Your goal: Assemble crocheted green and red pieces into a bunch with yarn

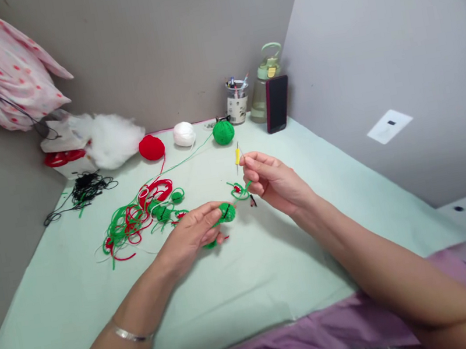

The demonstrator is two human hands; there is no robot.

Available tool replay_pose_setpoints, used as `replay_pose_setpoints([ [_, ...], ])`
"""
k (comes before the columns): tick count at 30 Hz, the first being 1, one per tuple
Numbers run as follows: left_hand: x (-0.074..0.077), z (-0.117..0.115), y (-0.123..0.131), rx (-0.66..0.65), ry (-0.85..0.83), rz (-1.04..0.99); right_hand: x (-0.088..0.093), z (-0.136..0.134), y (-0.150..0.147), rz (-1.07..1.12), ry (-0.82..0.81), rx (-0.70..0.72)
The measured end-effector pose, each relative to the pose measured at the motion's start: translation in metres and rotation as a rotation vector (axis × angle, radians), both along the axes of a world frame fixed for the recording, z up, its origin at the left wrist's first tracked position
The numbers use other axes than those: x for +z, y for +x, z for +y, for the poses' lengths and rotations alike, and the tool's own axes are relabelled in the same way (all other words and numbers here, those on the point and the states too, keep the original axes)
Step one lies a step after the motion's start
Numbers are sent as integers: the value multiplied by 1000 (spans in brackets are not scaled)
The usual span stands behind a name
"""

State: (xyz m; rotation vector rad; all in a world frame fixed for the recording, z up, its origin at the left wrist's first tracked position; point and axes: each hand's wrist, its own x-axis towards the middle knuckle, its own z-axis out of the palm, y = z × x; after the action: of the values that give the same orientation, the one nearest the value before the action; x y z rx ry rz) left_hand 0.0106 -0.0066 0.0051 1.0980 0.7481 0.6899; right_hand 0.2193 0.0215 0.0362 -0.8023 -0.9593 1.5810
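the left hand [195,227] pinches a green crocheted piece [228,212], seemingly to steady it, while the right hand [273,181] grips a thin thing [242,152] too small to identify.

- Small round green crocheted piece with a black line [227,212]: left side hidden by the fingers of the left hand [192,227].
- Thin pale sliver [242,152] pinched in the right hand [273,181]: too fine to identify.
- Tall translucent pale-green bottle [258,99]: partly covered by the dark, red-edged phone [278,103].
- Pink red-dotted cloth [8,68]: cut off by the top edge.
- Purple cloth [316,335]: cut off below.
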Motion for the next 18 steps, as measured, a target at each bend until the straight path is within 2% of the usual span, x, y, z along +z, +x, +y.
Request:
replay_pose_setpoints([
  [7, -1, 0, -1, -135, 11, 31, 1, 2, 4, 25, -11, -46],
  [13, -6, -1, -3, -66, 10, 105, 7, -1, 3, 19, 33, -40],
  [18, -5, -3, 1, -55, 49, 66, 11, -12, -4, -98, 102, -6],
])
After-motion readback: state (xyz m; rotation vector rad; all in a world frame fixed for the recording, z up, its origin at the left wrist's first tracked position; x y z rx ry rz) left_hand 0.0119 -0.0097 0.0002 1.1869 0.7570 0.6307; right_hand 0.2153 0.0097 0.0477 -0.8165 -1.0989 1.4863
